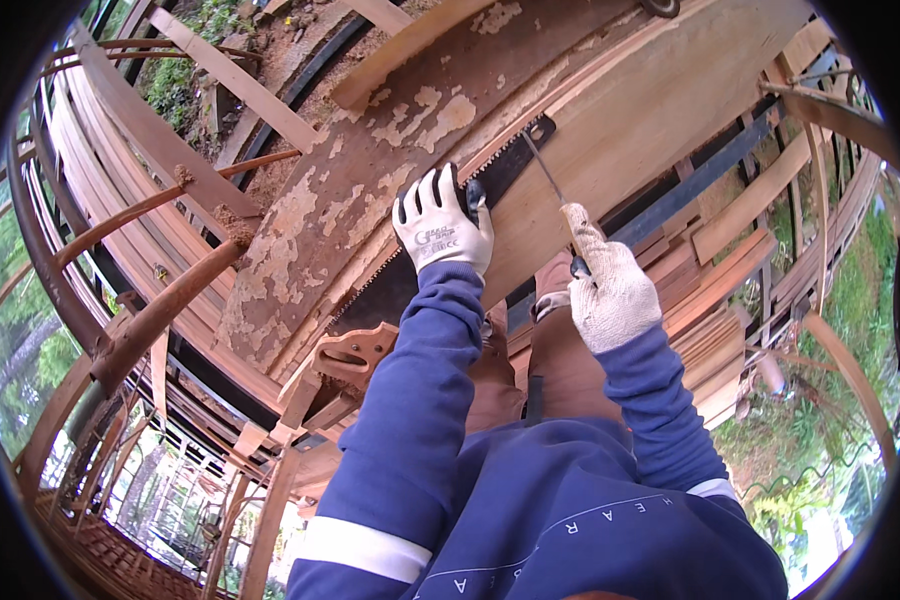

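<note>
Right hand [613, 292] clamps its fingers round the file [547, 172], tip at the toothed handsaw [502, 178] along the pale plank's [660, 125] far long edge; left hand [440, 228] covers the blade, grip unclear!

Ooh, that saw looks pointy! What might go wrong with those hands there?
Two things, perhaps. The left hand lies across the saw, right by its teeth, so a slip might snag the glove or even nip a finger. Also, the right hand holds a thin metal rod whose far end is at the toothed side; if it skids, that hand could bump the sharp points.
</note>
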Motion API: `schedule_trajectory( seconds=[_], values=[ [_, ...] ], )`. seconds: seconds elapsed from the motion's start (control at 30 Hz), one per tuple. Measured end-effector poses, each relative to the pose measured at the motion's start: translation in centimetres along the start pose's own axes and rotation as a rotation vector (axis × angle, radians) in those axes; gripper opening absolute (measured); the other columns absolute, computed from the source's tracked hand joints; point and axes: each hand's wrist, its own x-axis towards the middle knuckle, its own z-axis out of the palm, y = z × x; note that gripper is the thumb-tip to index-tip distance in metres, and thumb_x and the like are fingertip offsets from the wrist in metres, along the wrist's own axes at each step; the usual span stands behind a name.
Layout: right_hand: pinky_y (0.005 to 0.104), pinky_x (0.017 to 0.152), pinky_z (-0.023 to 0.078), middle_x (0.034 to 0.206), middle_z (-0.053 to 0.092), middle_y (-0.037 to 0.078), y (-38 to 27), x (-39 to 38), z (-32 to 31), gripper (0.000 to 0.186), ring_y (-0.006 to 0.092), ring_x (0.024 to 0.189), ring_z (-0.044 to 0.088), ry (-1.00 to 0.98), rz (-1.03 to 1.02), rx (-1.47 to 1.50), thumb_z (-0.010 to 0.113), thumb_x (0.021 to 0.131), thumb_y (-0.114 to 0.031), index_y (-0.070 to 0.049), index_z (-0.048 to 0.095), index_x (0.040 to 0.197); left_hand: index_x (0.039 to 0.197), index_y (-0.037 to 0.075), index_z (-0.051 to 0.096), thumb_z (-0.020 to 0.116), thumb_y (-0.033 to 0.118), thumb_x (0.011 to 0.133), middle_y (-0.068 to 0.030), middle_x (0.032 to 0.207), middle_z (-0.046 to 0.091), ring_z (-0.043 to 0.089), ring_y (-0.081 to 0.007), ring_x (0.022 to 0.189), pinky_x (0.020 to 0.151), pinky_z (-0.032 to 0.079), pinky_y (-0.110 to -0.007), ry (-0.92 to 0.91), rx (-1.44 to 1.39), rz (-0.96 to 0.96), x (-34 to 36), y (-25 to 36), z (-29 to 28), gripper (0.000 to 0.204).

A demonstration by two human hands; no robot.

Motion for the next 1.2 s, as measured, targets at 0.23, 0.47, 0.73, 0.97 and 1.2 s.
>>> schedule_trajectory(
  seconds=[0.23,0.47,0.73,0.97,1.2],
  values=[
    [0.0404,0.063,0.055,0.087,0.057,0.013,-1.0,-0.3,1.9,0.071,0.0321,0.069,0.062,0.052,0.025,-0.082,0.069,0.087,-0.01,-0.024,0.052,0.154,0.143,0.015,0.055,0.067,0.029,0.09,-0.0119,0.139,0.056,0.049,-0.0325,0.133,0.116,0.031,-0.052,-0.015,0.042,0.023,0.2,-0.2,0.5,0.056],
    [0.04,0.064,0.055,0.087,0.058,0.013,-1.2,-0.2,1.3,0.068,0.032,0.069,0.062,0.034,0.038,-0.114,0.068,0.086,-0.009,-0.023,0.055,0.152,0.141,0.014,0.056,0.067,0.03,0.09,-0.0114,0.139,0.057,0.05,-0.0322,0.133,0.116,0.031,-0.052,-0.015,0.032,0.021,-0.1,-0.4,0.2,0.055],
    [0.0417,0.066,0.054,0.087,0.058,0.014,-1.2,0.3,1.2,0.071,0.0352,0.07,0.061,0.017,0.03,-0.124,0.065,0.084,-0.001,-0.022,0.055,0.152,0.137,0.014,0.059,0.069,0.032,0.089,-0.0115,0.135,0.059,0.051,-0.0324,0.131,0.117,0.03,-0.052,-0.031,0.025,0.003,0.2,-0.4,0.6,0.053],
    [0.0391,0.064,0.057,0.087,0.058,0.011,-1.5,0.6,0.5,0.069,0.0289,0.069,0.064,-0.024,0.037,-0.15,0.069,0.087,-0.013,-0.022,0.052,0.154,0.137,0.015,0.058,0.071,0.032,0.087,-0.0114,0.128,0.061,0.054,-0.0323,0.125,0.113,0.034,-0.051,-0.118,0.044,-0.03,0.3,-0.4,0.4,0.054],
    [0.0417,0.068,0.056,0.087,0.061,0.015,-2.0,1.9,-0.5,0.072,0.0342,0.073,0.064,-0.071,0.08,-0.117,0.065,0.084,-0.006,-0.022,0.053,0.153,0.132,0.015,0.06,0.07,0.027,0.085,-0.0098,0.125,0.062,0.057,-0.0315,0.122,0.108,0.038,-0.049,-0.101,0.06,-0.017,0.3,-0.1,0.2,0.049]
  ],
)
